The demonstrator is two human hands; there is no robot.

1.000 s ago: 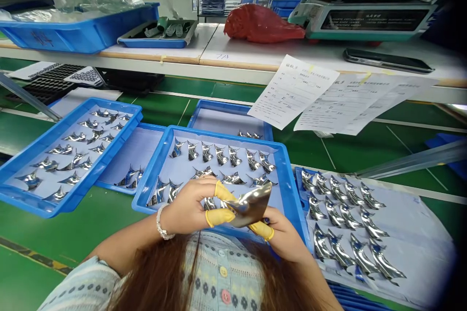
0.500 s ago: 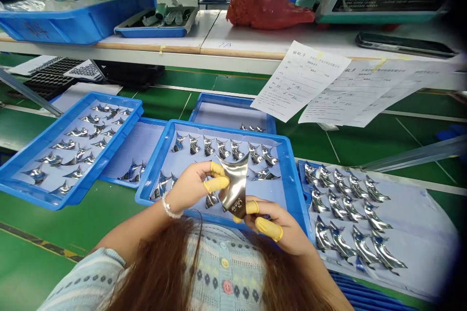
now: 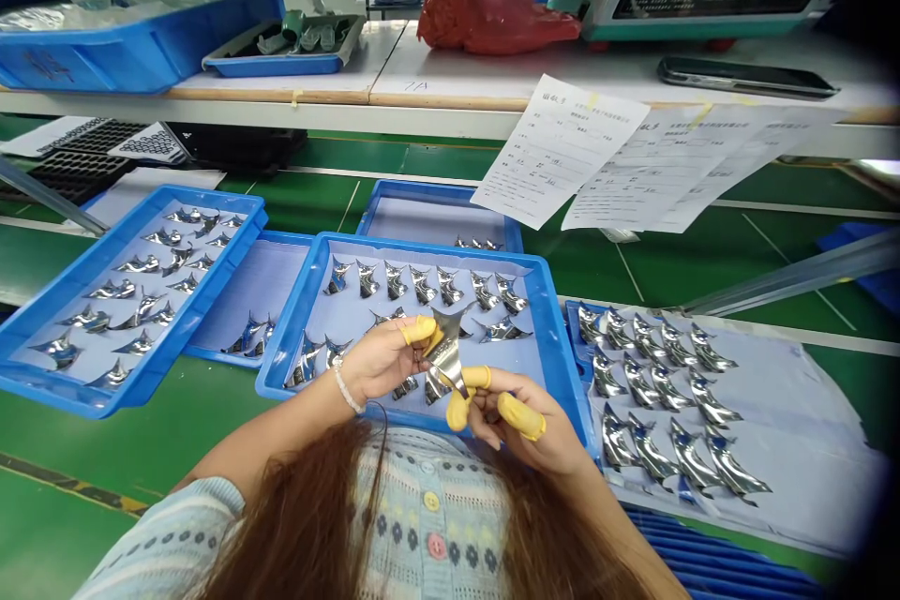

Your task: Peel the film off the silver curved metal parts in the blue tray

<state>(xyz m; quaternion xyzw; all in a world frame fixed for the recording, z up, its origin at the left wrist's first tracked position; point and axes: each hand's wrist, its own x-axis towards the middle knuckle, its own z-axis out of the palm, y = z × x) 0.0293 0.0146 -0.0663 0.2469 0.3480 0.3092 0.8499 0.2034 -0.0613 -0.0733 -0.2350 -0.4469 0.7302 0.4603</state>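
Left hand [image 3: 383, 361] grasping a shiny curved metal piece [image 3: 448, 349] above a blue tray [image 3: 561, 356], right hand [image 3: 524, 408] with fingers at its lower tip, thumb apart, its grip unclear, similar pieces [image 3: 422, 285] lying in the tray

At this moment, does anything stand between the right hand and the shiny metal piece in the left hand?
Nothing visible does. The right hand is right at the lower end of the metal piece.

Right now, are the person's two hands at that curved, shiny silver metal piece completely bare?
No, yellow finger covers show on both the left hand and right hand.
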